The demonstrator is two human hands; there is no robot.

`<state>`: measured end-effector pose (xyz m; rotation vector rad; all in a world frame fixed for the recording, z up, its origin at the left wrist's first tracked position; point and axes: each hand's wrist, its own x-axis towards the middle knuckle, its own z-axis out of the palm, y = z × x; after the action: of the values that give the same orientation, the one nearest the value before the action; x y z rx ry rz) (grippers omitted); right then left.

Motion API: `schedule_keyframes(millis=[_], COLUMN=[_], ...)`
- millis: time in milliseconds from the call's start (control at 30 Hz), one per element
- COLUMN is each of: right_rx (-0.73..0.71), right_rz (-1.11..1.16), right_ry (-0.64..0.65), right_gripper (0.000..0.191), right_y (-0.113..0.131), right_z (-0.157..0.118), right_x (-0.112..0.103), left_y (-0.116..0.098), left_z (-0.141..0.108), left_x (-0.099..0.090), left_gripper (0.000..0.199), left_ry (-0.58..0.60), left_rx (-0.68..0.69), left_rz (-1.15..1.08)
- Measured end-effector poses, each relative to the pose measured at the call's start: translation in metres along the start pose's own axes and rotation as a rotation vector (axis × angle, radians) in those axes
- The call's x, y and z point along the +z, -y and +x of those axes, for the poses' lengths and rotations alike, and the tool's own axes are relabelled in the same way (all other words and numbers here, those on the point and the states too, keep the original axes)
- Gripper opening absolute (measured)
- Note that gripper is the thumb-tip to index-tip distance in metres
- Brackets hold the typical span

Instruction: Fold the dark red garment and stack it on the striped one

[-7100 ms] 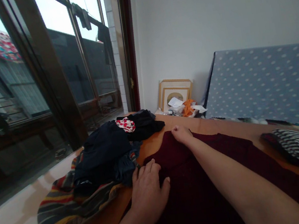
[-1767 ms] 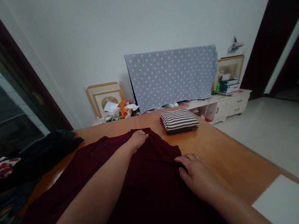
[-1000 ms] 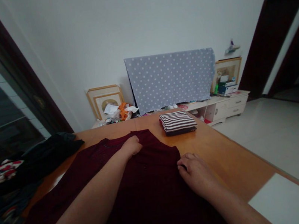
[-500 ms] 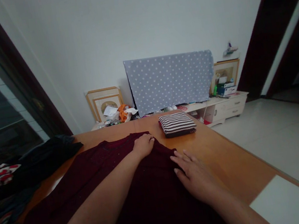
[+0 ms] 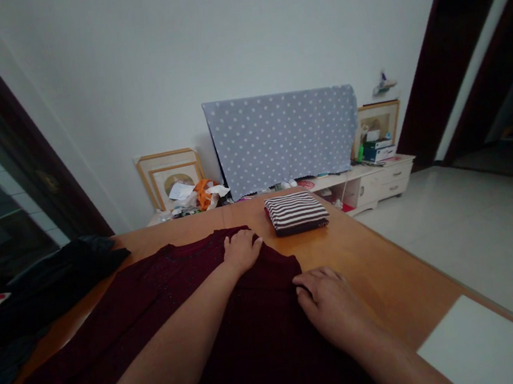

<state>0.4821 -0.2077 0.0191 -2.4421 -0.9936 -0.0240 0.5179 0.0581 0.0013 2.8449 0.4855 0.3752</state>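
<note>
The wooden counter (image 5: 375, 264) carries a dark red garment (image 5: 143, 307), spread out, with a folded striped stack (image 5: 296, 211) near its far shoulder. The left hand (image 5: 242, 250) rests there, fingers released; the right hand (image 5: 330, 303) curls at the side edge, pinch indeterminate. Unequal tension between them could skew or crease the fabric.

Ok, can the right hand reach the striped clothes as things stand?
Probably yes: the folded striped clothes lie ahead of the right hand, with wooden table between them. The left hand, on the maroon garment, is left of that path. The right hand seems to touch the garment's edge.
</note>
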Motion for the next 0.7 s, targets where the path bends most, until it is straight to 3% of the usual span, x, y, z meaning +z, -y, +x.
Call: schedule_keyframes(millis=[100, 233, 333, 400, 533, 700], right_rx=[0.073, 0.107, 0.129, 0.142, 0.136, 0.084], right_rz=[-0.004, 0.001, 0.014, 0.032, 0.075, 0.047], right_ry=[-0.057, -0.098, -0.132, -0.14, -0.123, -0.063], right_gripper=[0.032, 0.031, 0.031, 0.031, 0.032, 0.033], right_y=[-0.005, -0.01, -0.013, -0.016, -0.019, -0.016], right_z=[0.003, 0.005, 0.006, 0.007, 0.009, 0.01], right_x=[-0.001, -0.002, 0.0, 0.003, 0.008, 0.006], left_y=[-0.014, -0.037, -0.047, -0.049, -0.046, -0.041], left_z=[-0.012, -0.037, -0.053, -0.058, -0.056, -0.049], left_x=[-0.009, -0.018, -0.022, -0.021, -0.014, -0.015], left_gripper=[0.029, 0.035, 0.044, 0.036, 0.006, 0.014], left_ry=[-0.04, 0.176, 0.259, 0.247, 0.218, 0.332], left_rx=[0.096, 0.244, 0.336, 0.37, 0.307, 0.024], left_rz=[-0.165, -0.416, -0.363, -0.278, -0.305, -0.688])
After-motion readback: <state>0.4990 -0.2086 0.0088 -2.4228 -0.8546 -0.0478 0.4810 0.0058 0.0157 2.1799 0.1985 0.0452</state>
